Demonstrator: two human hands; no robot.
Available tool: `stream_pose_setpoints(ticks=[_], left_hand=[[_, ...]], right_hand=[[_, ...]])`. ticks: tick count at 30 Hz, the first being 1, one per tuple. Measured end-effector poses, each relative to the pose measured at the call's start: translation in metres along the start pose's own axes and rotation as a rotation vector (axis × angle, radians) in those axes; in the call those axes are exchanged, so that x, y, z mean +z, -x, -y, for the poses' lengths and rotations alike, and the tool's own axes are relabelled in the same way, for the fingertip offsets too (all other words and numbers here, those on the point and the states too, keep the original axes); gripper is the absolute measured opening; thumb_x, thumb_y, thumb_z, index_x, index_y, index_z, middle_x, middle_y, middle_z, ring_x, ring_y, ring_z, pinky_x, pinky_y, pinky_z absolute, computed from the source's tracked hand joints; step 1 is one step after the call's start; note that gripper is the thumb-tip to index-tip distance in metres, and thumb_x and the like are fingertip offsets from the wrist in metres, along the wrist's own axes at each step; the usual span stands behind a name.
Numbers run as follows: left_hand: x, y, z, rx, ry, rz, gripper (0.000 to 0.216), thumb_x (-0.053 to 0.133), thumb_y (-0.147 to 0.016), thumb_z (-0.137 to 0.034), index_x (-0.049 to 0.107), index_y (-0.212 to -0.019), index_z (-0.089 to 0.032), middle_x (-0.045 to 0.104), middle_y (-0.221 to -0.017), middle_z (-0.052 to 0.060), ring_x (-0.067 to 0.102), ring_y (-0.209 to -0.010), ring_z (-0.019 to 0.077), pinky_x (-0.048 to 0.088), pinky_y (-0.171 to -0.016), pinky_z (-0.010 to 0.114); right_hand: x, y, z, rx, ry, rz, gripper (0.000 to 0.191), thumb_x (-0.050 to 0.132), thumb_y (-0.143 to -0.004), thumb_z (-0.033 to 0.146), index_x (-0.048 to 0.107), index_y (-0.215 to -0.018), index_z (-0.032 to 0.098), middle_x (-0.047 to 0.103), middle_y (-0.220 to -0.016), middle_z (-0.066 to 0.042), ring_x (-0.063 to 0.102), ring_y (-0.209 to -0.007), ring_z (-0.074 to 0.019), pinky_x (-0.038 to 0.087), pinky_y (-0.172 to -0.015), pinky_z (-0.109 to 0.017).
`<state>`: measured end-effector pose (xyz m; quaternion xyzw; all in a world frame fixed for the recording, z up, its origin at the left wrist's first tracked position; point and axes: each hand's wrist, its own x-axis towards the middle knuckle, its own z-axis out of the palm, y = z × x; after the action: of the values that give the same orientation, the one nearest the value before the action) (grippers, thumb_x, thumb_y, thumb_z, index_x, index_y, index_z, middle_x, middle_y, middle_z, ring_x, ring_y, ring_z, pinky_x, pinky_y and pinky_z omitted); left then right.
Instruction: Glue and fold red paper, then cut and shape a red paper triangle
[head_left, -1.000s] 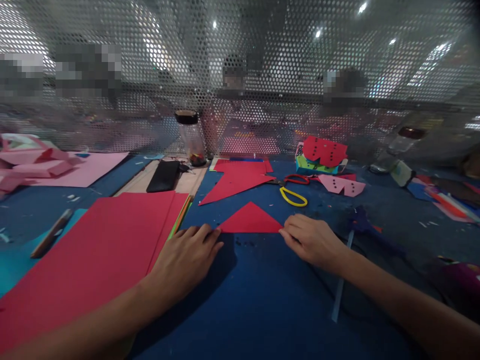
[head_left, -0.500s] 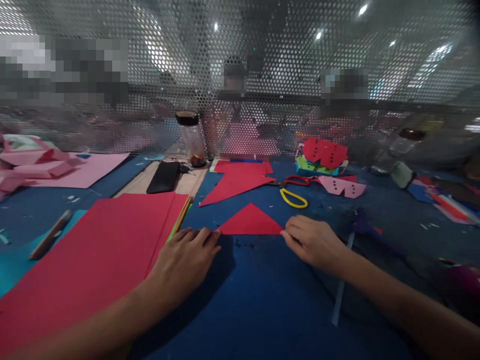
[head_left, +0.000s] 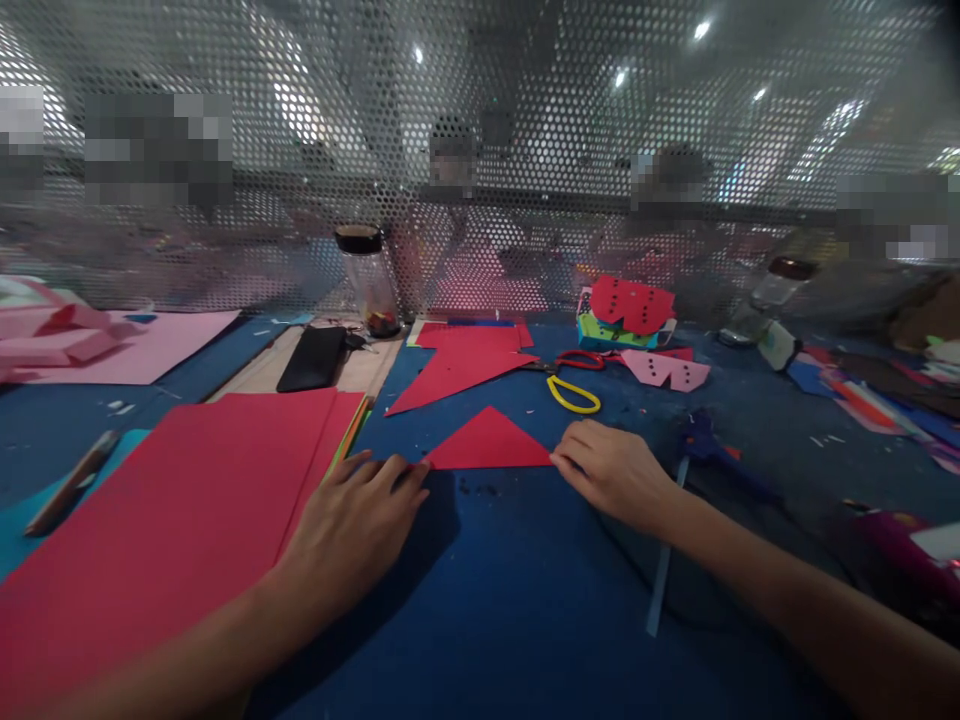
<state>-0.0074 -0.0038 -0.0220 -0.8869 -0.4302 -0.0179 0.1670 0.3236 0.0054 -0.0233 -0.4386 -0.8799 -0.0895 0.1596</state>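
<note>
A red paper triangle (head_left: 487, 444) lies flat on the blue table (head_left: 510, 590), point away from me. My left hand (head_left: 352, 520) rests palm down with fingers stretched out, the fingertips at the triangle's left corner. My right hand (head_left: 611, 475) has its fingers curled together and presses on the right corner. Beyond the triangle lie a larger cut red sheet (head_left: 457, 362) and scissors (head_left: 574, 378) with one red and one yellow handle.
A stack of red sheets (head_left: 172, 520) lies at the left, a black case (head_left: 311, 358) and a jar (head_left: 367, 280) behind it. Pink paper (head_left: 127, 345) sits far left. Cut-out shapes (head_left: 637, 310), a blue tool (head_left: 709, 450) and scraps lie right. A perforated metal screen (head_left: 480, 150) closes the back.
Both hands stay at the triangle's corners. The view has shifted slightly, so everything sits a little further left in the picture.
</note>
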Motion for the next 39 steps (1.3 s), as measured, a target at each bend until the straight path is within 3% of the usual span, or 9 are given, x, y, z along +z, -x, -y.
stream_pose_setpoints(ticks=[4, 10, 16, 20, 24, 28, 32, 39], left_hand=[[0.004, -0.001, 0.002, -0.017, 0.008, -0.050, 0.035, 0.043, -0.104, -0.028, 0.070, -0.123, -0.017, 0.070, -0.100, 0.011, 0.068, -0.095, 0.0307, 0.048, -0.096, 0.053], [0.007, -0.002, 0.005, -0.040, 0.049, -0.111, 0.034, 0.045, -0.103, -0.032, 0.072, -0.117, -0.018, 0.071, -0.099, 0.011, 0.067, -0.095, 0.0299, 0.050, -0.092, 0.050], [0.009, -0.004, 0.011, -0.041, 0.092, -0.152, 0.032, 0.045, -0.103, -0.031, 0.071, -0.117, -0.019, 0.072, -0.102, 0.009, 0.067, -0.098, 0.0293, 0.048, -0.095, 0.049], [0.002, -0.003, 0.013, -0.059, 0.172, -0.258, 0.027, 0.049, -0.102, -0.031, 0.071, -0.112, -0.020, 0.072, -0.112, 0.009, 0.063, -0.107, 0.0301, 0.049, -0.092, 0.047], [-0.018, -0.005, 0.003, -0.084, 0.540, -0.269, 0.024, 0.051, -0.101, -0.034, 0.073, -0.097, -0.024, 0.074, -0.101, 0.004, 0.066, -0.097, 0.0223, 0.053, -0.086, 0.039], [-0.034, -0.022, -0.015, -0.278, 1.019, -0.106, 0.023, 0.056, -0.096, -0.040, 0.074, -0.104, -0.028, 0.076, -0.102, 0.001, 0.071, -0.094, 0.0202, 0.058, -0.084, 0.034], [-0.038, -0.051, -0.030, -0.368, 1.456, 0.030, 0.029, 0.062, -0.090, -0.038, 0.070, -0.110, -0.019, 0.077, -0.106, 0.006, 0.072, -0.100, 0.0231, 0.058, -0.088, 0.037], [-0.032, -0.080, -0.047, -0.471, 1.707, -0.038, 0.038, 0.069, -0.084, -0.046, 0.070, -0.100, -0.011, 0.075, -0.099, 0.014, 0.070, -0.086, 0.0224, 0.056, -0.083, 0.037]], right_hand=[[0.004, -0.004, 0.003, -0.019, -0.075, 0.008, 0.016, 0.055, -0.101, 0.027, 0.067, -0.098, 0.018, 0.066, -0.097, -0.007, 0.059, -0.091, -0.0207, 0.042, -0.080, -0.034], [0.009, -0.008, 0.003, -0.023, -0.097, 0.010, 0.013, 0.058, -0.100, 0.027, 0.067, -0.095, 0.018, 0.067, -0.094, -0.006, 0.059, -0.088, -0.0194, 0.040, -0.078, -0.033], [0.012, -0.010, 0.003, -0.154, 0.069, -0.024, 0.017, 0.053, -0.101, 0.022, 0.066, -0.091, 0.017, 0.066, -0.087, -0.006, 0.057, -0.084, -0.0201, 0.035, -0.076, -0.035], [0.015, -0.012, 0.004, -0.182, 0.143, -0.064, 0.020, 0.050, -0.099, 0.019, 0.064, -0.086, 0.017, 0.064, -0.084, -0.006, 0.054, -0.080, -0.0199, 0.034, -0.074, -0.036], [0.014, -0.014, 0.007, -0.128, 0.151, -0.169, 0.021, 0.049, -0.096, 0.015, 0.062, -0.080, 0.017, 0.061, -0.077, -0.004, 0.053, -0.075, -0.0189, 0.035, -0.073, -0.035], [0.001, -0.013, 0.017, -0.114, 0.164, -0.248, 0.020, 0.050, -0.097, 0.016, 0.062, -0.080, 0.017, 0.062, -0.077, -0.005, 0.053, -0.076, -0.0195, 0.036, -0.075, -0.036], [-0.012, -0.009, 0.028, -0.137, 0.213, -0.264, 0.018, 0.051, -0.097, 0.017, 0.063, -0.083, 0.018, 0.062, -0.078, -0.004, 0.054, -0.078, -0.0200, 0.036, -0.075, -0.038], [-0.016, -0.008, 0.033, -0.181, 0.297, -0.357, 0.015, 0.055, -0.096, 0.017, 0.065, -0.085, 0.017, 0.062, -0.077, -0.004, 0.052, -0.075, -0.0197, 0.036, -0.071, -0.039]])
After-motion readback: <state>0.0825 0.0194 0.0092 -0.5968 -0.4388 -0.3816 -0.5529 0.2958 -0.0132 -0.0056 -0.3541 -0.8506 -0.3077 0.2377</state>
